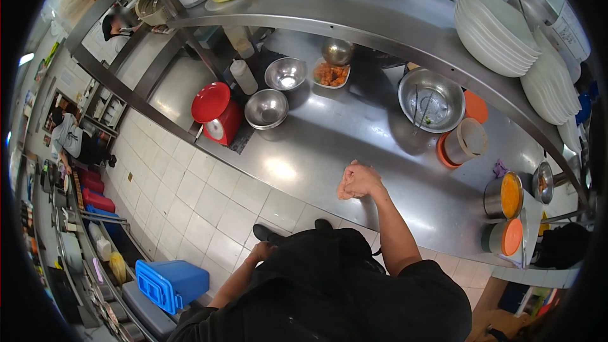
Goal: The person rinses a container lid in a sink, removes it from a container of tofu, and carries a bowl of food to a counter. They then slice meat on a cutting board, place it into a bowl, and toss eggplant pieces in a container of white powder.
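Observation:
My right hand (361, 180) is over the front part of the steel counter (316, 164), its fingers curled closed. What it holds, if anything, is hidden by the fingers. My left hand (262, 252) hangs low beside my dark clothing, away from the counter, and its fingers are mostly out of sight. Farther back on the counter stand two small metal bowls (266, 109) and a white dish (332, 75) of orange pieces. A large metal bowl (431, 100) with tongs or chopsticks in it is to the right.
A red kitchen scale (217, 113) and a white squeeze bottle (243, 77) are at the counter's left end. Stacked white plates (497, 28) sit on the overhead shelf (354, 9). On the right is a pot of orange sauce (510, 195). Other people (71, 136) are at left.

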